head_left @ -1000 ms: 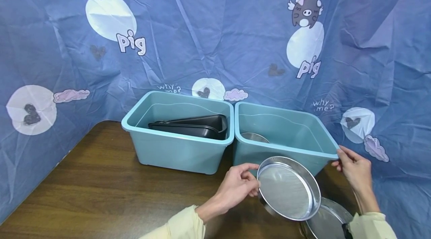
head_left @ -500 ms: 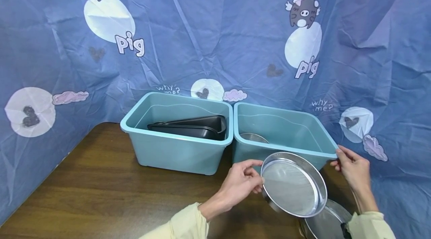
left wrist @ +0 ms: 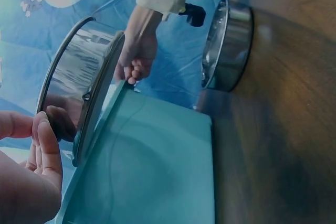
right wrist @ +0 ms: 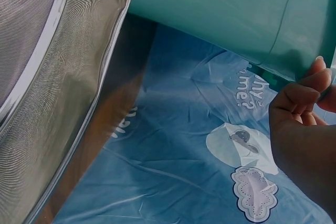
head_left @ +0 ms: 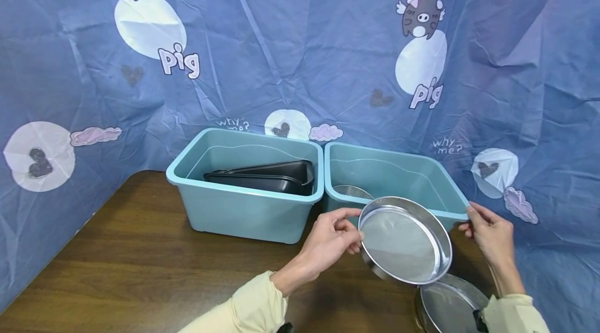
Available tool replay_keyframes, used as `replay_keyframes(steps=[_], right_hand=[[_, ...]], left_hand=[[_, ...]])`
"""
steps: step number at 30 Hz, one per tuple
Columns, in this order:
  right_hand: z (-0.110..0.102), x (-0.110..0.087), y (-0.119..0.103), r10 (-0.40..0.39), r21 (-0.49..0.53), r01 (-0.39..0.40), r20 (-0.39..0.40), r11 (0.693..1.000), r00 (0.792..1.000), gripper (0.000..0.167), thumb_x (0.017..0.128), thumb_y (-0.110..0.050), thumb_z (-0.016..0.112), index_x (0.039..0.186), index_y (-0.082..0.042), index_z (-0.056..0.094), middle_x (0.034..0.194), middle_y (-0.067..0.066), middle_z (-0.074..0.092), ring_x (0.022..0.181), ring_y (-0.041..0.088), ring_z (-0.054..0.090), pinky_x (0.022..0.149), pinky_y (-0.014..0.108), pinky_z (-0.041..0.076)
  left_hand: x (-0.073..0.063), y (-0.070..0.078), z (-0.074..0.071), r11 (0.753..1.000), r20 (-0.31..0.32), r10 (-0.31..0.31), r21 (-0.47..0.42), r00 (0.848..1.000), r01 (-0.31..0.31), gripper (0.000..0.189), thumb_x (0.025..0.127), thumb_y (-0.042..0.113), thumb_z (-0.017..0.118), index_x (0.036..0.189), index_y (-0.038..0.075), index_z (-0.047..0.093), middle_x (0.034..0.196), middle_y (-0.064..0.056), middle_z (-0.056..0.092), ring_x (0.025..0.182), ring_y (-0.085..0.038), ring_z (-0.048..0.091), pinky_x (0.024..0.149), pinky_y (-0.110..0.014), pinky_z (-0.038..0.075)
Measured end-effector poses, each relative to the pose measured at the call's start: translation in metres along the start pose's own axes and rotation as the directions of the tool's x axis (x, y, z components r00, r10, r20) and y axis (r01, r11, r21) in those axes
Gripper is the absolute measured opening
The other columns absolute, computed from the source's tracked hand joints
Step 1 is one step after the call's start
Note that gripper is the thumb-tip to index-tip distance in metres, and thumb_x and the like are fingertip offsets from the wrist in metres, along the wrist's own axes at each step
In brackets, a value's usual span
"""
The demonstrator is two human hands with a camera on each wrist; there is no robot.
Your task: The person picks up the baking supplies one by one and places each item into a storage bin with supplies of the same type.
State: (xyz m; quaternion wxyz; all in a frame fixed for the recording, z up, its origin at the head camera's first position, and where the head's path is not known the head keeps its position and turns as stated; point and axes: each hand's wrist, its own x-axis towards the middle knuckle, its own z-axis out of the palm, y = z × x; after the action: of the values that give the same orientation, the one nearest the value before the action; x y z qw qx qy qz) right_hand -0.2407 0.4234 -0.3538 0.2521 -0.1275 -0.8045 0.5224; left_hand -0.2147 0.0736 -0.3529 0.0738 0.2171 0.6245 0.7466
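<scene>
My left hand (head_left: pixel 328 239) pinches the near-left rim of a round metal sieve (head_left: pixel 398 244), which has a fine mesh bottom. Tilted toward me, the sieve overlaps the front wall of the right teal bin (head_left: pixel 394 158). In the left wrist view, thumb and fingers hold the rim of that sieve (left wrist: pixel 86 72) with its side wall showing. My right hand (head_left: pixel 492 234) grips the right front corner of the same bin; the right wrist view shows curled fingers (right wrist: pixel 310 90) at its rim. Inside this bin lies another round sieve (head_left: pixel 352 191), partly hidden by the front wall.
Left of it stands a second teal bin (head_left: pixel 244 216) holding black loaf pans (head_left: pixel 276 176). Another round metal sieve (head_left: pixel 452 304) rests on the wooden table (head_left: pixel 140 265) near my right forearm. A blue patterned cloth (head_left: pixel 290 36) hangs behind the bins.
The sieve in my left hand first shifts right, then rises toward the right bin's front rim. My right hand keeps its grip on the bin corner.
</scene>
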Motion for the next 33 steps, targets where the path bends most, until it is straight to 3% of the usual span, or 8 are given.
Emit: replay_keyframes(steps=[15, 33], right_hand=[[0.000, -0.001, 0.001, -0.022, -0.015, 0.022, -0.001, 1.000, 1.000, 0.044, 0.107, -0.013, 0.053, 0.138, 0.017, 0.054, 0.056, -0.016, 0.060, 0.046, 0.000, 0.056, 0.047, 0.014, 0.047], [0.000, 0.001, 0.003, -0.001, 0.085, 0.001, 0.002, 0.996, 1.000, 0.047, 0.105, -0.012, 0.057, 0.140, 0.017, 0.050, 0.056, -0.012, 0.063, 0.045, 0.001, 0.057, 0.045, 0.015, 0.047]], left_hand=[[0.008, 0.007, 0.002, 0.999, -0.002, 0.036, 0.006, 0.999, -0.036, 0.043, 0.091, -0.008, 0.064, 0.134, -0.007, 0.061, 0.076, -0.005, 0.067, 0.066, -0.012, 0.062, 0.067, -0.023, 0.055], [0.023, 0.018, 0.000, 0.997, -0.031, 0.073, 0.007, 0.997, -0.072, 0.044, 0.090, -0.006, 0.064, 0.134, -0.009, 0.061, 0.078, -0.006, 0.068, 0.065, -0.010, 0.062, 0.066, -0.024, 0.055]])
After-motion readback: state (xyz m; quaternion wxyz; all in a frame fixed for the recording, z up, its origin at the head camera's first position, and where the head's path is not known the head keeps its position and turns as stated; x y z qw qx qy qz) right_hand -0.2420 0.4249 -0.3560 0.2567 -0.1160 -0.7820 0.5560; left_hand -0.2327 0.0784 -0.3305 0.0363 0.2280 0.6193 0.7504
